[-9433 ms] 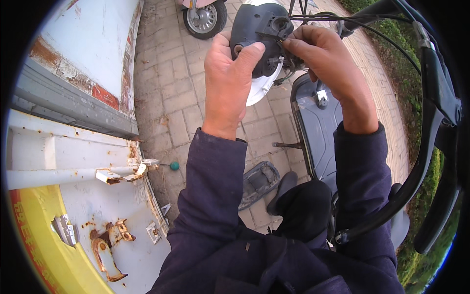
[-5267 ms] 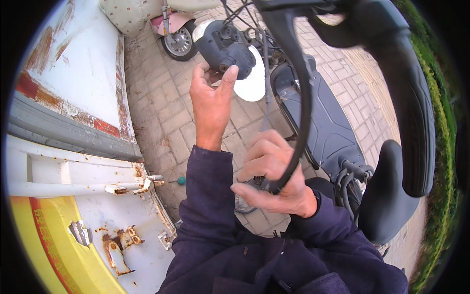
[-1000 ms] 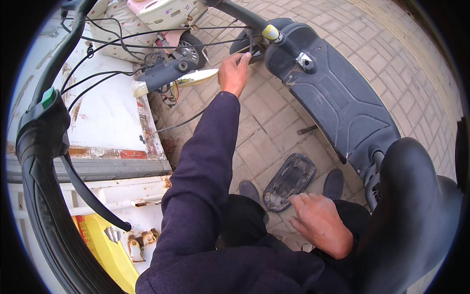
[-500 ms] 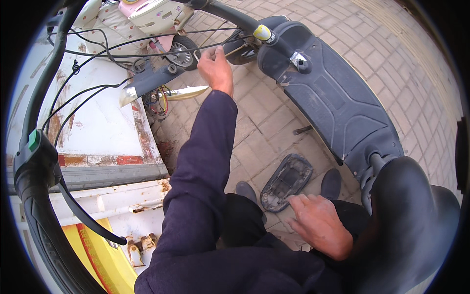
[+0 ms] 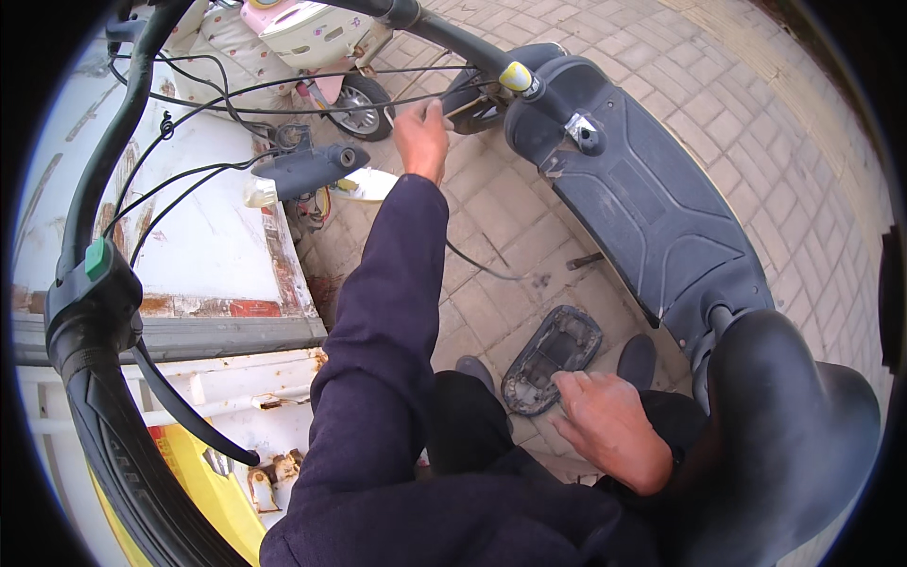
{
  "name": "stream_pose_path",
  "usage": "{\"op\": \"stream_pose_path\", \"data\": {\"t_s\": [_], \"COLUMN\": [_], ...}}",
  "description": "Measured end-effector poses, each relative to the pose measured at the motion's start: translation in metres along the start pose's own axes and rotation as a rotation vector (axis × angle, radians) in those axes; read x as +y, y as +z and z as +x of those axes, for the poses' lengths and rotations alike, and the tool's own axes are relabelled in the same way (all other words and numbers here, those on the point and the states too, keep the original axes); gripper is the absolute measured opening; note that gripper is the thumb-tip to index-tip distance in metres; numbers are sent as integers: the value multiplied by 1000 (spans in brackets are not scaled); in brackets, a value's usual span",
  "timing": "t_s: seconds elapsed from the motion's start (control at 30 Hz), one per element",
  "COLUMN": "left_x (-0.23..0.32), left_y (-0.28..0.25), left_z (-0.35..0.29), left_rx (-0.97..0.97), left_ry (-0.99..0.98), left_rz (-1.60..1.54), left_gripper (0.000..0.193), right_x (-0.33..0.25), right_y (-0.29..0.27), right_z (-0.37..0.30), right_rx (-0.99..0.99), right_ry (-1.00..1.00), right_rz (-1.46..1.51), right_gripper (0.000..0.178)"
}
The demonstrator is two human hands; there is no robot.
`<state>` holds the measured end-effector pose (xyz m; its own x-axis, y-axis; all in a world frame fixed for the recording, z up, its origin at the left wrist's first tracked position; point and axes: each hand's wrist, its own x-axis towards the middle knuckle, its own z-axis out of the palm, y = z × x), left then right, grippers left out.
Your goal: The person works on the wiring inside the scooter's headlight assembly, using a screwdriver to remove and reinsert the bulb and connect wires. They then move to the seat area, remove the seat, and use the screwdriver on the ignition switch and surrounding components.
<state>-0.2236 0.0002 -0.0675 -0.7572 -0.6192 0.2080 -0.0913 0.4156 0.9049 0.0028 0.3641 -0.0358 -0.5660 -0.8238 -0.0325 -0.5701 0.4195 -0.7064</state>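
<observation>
My left hand is stretched forward, fingers pinched at the black cables that run from the handlebar. What lies between its fingertips is too small to make out; a thin pale piece shows beside the hand. Just left of it sits a grey cylindrical part with a keyhole-like end and a clear tip, loose coloured wires beneath. Lower right, my right hand rests over my knee, loosely curled with nothing seen in it. Past its fingertips a dark oblong tray-like cover lies on the paving.
A black handlebar grip curves down the left side. The scooter's dark footboard and black saddle fill the right. White, rusty metal panels stand at left. A pink and white child's ride-on is at the far left.
The handlebar and cables have shifted a little rightward, and the grey cylindrical part has turned. A thin dark cable now shows over the paving beside my left sleeve. My right hand is nearly still.
</observation>
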Motion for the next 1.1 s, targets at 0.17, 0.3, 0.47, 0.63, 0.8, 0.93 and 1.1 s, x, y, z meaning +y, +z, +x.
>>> {"op": "stream_pose_path", "data": {"t_s": [0.17, 0.3, 0.47, 0.63, 0.8, 0.93, 1.1], "left_x": [-19, -17, -4, 2, 0, -7, -11], "left_y": [6, 1, 1, 5, 13, 11, 19], "left_z": [23, 33, 27, 28, 34, 39, 39], "left_rx": [94, 171, -72, -166, -31, 28, 13], "left_ry": [242, 429, 84, -127, 90, 212, 212], "left_rz": [51, 428, -69, -239, -20, 11, 8], "left_gripper": [29, 30, 34, 34, 30, 32, 31], "right_x": [-2, 0, 2, 2, 1, 1, 3], "right_y": [-1, -5, -7, -7, -8, -7, -8], "right_z": [-2, 0, 2, -2, -1, 0, 2], "right_rx": [-39, -1, -31, -66, -79, -31, -52], "right_ry": [3, -4, -5, 13, 23, 5, 36], "right_rz": [-4, 2, 10, 37, 32, 32, 21], "right_gripper": [31, 30, 28, 43, 43, 44, 46]}}
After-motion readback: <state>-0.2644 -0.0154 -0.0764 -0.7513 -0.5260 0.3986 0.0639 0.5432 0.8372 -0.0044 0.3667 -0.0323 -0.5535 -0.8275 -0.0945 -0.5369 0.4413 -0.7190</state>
